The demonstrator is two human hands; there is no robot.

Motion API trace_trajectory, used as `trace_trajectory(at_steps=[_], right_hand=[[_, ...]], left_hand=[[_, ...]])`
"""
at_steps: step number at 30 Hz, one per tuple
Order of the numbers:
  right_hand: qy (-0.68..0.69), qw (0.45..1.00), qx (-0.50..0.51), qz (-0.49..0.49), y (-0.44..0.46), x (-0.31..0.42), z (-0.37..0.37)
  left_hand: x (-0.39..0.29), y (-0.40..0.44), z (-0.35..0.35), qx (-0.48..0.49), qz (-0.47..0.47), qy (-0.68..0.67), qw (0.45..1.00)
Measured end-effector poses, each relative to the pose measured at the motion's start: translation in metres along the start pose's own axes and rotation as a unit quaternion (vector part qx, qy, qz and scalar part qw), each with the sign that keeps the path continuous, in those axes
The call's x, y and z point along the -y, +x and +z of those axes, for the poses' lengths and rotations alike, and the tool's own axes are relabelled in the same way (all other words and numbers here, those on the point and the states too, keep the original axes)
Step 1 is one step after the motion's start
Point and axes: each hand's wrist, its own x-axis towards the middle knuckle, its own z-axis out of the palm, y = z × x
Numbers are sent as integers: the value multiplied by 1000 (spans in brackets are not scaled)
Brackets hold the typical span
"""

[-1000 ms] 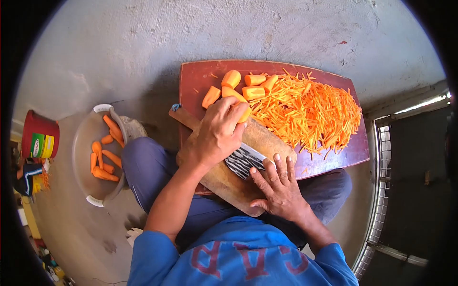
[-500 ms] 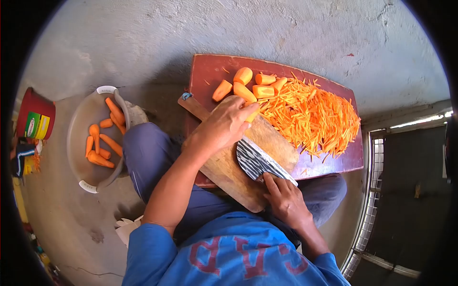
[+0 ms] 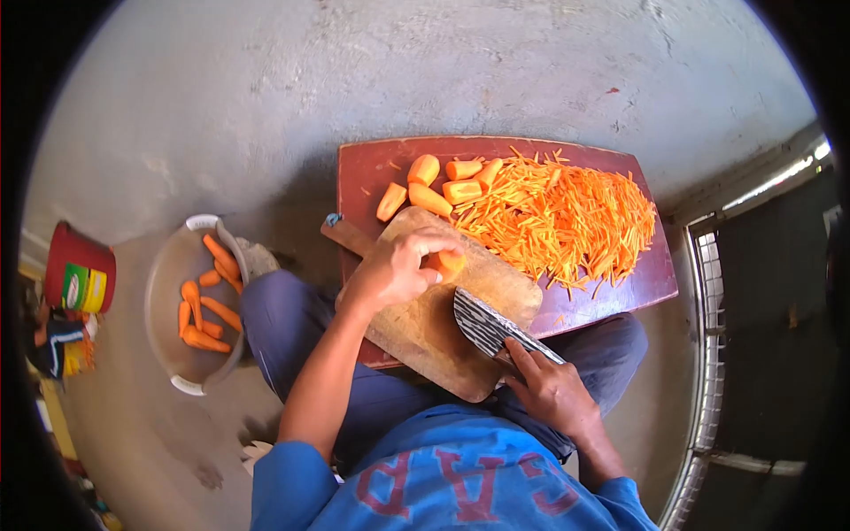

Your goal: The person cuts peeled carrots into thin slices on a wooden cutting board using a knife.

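My left hand point(image 3: 398, 265) has its fingers closed around a carrot piece point(image 3: 448, 263) over the wooden cutting board point(image 3: 398, 332). In my right hand point(image 3: 551, 387) is a knife point(image 3: 492, 324) with a black-and-white patterned blade, angled over the board's right side, its tip pointing up and left, apart from the carrot piece. Behind the board lies a big heap of carrot strips point(image 3: 567, 221). Several peeled carrot chunks point(image 3: 425, 170) sit to the left of that heap. The palm side of my left hand is hidden.
The board rests on a dark red low table point(image 3: 372, 159) against a grey wall point(image 3: 443, 71). On the floor to the left stands a grey basin point(image 3: 164, 310) with several whole carrots point(image 3: 221, 257). A red bucket point(image 3: 66, 257) is farther left; a dark door point(image 3: 770, 327) is at right.
My left hand has drawn back from beside the carrot chunks to the board, with the carrot piece now over it. The knife has shifted slightly, and the camera view has tilted.
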Motion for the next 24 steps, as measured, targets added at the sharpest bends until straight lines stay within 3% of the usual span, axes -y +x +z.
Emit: trace_trajectory(at_steps=[3,10,16,19,22,24], right_hand=[[81,996,8,43,-5,9,-26],[125,990,3,69,-19,-16,-25],[307,944,-24,115,-16,-20,-26],[340,930,-52,127,-13,-21,-14],[355,923,-66,132,-7,-17,-9],[371,917,-64,134,-3,-15,-11]], left_hand=[[-15,-11,13,-58,8,6,998],[-24,-15,46,-156,22,11,987],[-7,-23,46,-121,47,-45,991],[-34,-19,55,-162,48,44,985],[-18,-20,72,-184,69,116,974],[-15,-29,70,-154,74,94,981]])
